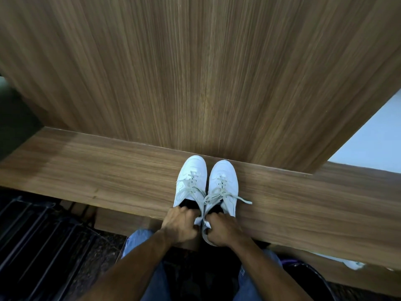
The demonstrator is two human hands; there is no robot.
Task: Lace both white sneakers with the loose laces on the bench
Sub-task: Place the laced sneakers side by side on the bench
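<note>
Your two sneakers stand side by side on the worktop (108,170), just right of the frame's centre and low in the picture, toes pointing up the frame and touching or nearly touching the wood wall panel (195,72) behind them. The left sneaker (191,181) and the right sneaker (223,185) both have laces threaded through their eyelets: the left lace (184,190) loops loosely over the shoe's outer side, and one end of the right lace (244,200) trails out to the right onto the wood. Your left hand (179,224) grips the heel end of the left sneaker, fingers curled over the collar and into the dark opening. Your right hand (221,230) is curled round the heel of the right sneaker, the thumb hooked at the back edge, and a strip of white heel shows below your knuckles. The two hands sit close together, nearly touching, at the near edge of the worktop, and the heels overhang that edge slightly. Below the hands you see your forearms and blue jeans (138,240). At the lower left of the frame a dark slatted rack (39,235) lies on the floor. At the lower right a small white object (353,265) rests near the worktop's edge; you cannot tell what it is. A pale surface (373,144) fills the gap at the right edge, beyond the panel.
</note>
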